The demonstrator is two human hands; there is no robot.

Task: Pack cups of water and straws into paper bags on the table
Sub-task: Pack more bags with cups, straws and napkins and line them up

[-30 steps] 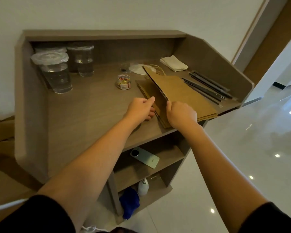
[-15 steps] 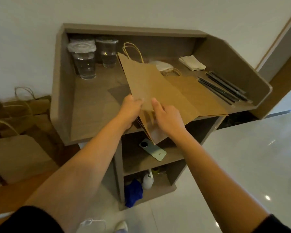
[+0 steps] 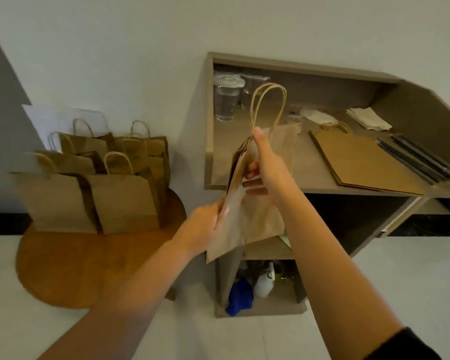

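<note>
While both hands grip the flat paper bag (image 3: 247, 219) midair, long axis 12-to-6, right hand (image 3: 266, 170) pinches the mouth at 12, left hand (image 3: 205, 224) pinches lower edge at 7; water cup (image 3: 226, 100) lies at 12 on the tabletop (image 3: 309, 162).

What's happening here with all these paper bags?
A person is holding one flat paper bag in the air in front of a small counter. The left hand grips its lower edge, and the right hand holds it near the top, by the handles. It looks like they are opening it. A stack of flat bags, dark straws and lidded cups of water wait on the counter. Several bags already stand on the round wooden table to the left.
</note>
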